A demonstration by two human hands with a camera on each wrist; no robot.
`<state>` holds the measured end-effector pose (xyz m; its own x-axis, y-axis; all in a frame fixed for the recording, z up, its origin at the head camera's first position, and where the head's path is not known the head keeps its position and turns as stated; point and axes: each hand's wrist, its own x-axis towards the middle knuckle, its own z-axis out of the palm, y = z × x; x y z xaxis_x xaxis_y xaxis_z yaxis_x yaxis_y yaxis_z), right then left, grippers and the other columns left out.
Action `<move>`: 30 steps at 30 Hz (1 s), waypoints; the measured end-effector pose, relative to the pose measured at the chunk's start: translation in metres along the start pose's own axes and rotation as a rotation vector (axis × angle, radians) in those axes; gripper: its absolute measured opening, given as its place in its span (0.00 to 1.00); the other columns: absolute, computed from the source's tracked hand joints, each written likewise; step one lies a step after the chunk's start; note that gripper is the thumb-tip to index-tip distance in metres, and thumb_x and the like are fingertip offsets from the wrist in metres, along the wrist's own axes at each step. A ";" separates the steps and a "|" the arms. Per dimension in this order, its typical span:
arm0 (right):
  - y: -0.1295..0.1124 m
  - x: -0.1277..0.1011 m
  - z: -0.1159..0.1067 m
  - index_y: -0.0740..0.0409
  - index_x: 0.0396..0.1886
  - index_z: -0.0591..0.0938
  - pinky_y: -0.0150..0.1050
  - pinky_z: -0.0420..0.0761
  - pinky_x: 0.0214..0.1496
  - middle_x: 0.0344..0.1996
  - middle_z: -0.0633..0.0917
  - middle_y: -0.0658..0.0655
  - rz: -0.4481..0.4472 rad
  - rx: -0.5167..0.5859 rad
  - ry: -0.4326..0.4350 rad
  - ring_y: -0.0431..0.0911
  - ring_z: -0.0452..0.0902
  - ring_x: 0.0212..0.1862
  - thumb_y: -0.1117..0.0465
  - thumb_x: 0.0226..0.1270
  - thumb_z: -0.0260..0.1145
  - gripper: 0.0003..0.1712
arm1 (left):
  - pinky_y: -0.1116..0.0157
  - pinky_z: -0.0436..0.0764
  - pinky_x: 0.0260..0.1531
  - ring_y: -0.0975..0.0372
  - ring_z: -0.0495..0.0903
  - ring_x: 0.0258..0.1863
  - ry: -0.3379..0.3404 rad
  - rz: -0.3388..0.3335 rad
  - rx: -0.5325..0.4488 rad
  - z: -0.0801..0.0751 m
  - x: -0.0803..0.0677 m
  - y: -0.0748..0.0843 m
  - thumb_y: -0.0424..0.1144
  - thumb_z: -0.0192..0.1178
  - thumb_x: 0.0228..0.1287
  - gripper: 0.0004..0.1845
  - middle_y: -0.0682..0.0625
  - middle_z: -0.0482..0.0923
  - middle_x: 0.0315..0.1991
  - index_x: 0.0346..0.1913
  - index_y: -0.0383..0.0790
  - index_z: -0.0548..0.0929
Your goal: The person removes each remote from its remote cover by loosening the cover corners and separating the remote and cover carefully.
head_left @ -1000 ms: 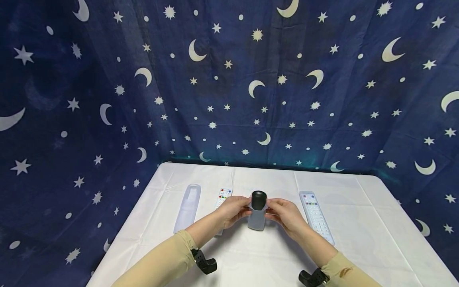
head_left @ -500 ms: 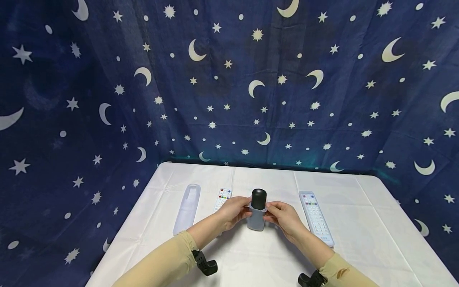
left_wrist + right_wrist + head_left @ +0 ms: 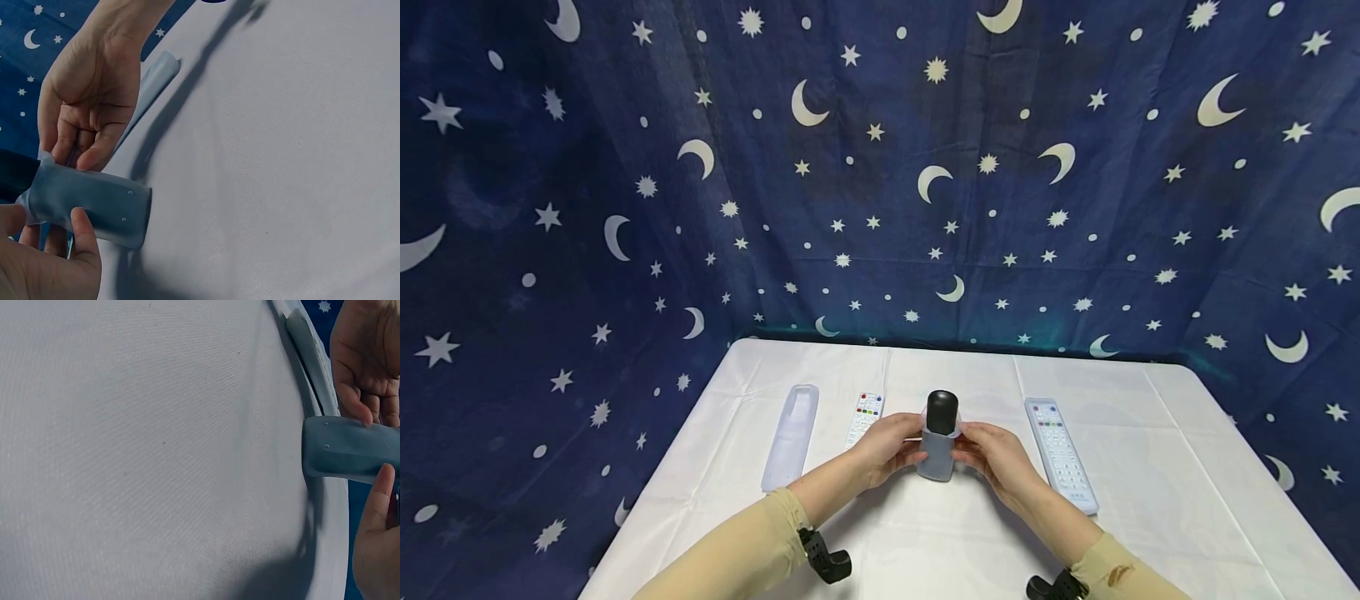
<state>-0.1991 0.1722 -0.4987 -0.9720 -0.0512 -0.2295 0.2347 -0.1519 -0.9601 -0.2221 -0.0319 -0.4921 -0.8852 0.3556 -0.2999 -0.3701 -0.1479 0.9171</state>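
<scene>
A translucent silicone remote cover (image 3: 936, 458) stands upright at the middle of the table, around a remote control (image 3: 942, 411) whose glossy black end sticks out of its top. From the left, my left hand (image 3: 886, 446) pinches the cover near its rim. On the opposite side, my right hand (image 3: 997, 454) pinches the rim between thumb and fingers. Up close in the left wrist view, the cover (image 3: 90, 200) lies between both hands, its closed end nearest the table. The right wrist view has only the lower part of the cover (image 3: 344, 447). Most of the remote is hidden inside.
A white remote (image 3: 866, 414) with coloured buttons lies behind my left hand, partly hidden. Farther left is another translucent cover (image 3: 791, 437). On the right lies a white remote in a translucent cover (image 3: 1062, 454). A starry blue curtain (image 3: 880, 167) hangs behind the white table (image 3: 1195, 467).
The black end of the remote shows slightly higher above the hands. The cover's rim has shifted a little around it, while both hands keep their grip at nearly the same spot.
</scene>
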 end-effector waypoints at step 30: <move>0.013 -0.001 0.005 0.76 0.44 0.80 0.35 0.86 0.43 0.36 0.83 0.61 0.037 -0.139 0.047 0.44 0.83 0.36 0.71 0.75 0.58 0.09 | 0.73 0.84 0.37 0.64 0.81 0.32 0.049 -0.012 -0.024 0.004 0.005 -0.011 0.25 0.53 0.71 0.11 0.43 0.82 0.36 0.50 0.21 0.79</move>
<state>-0.1953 0.1655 -0.5099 -0.9630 -0.0079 -0.2693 0.2694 -0.0128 -0.9630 -0.2217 -0.0253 -0.5025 -0.8932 0.3123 -0.3234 -0.3867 -0.1667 0.9070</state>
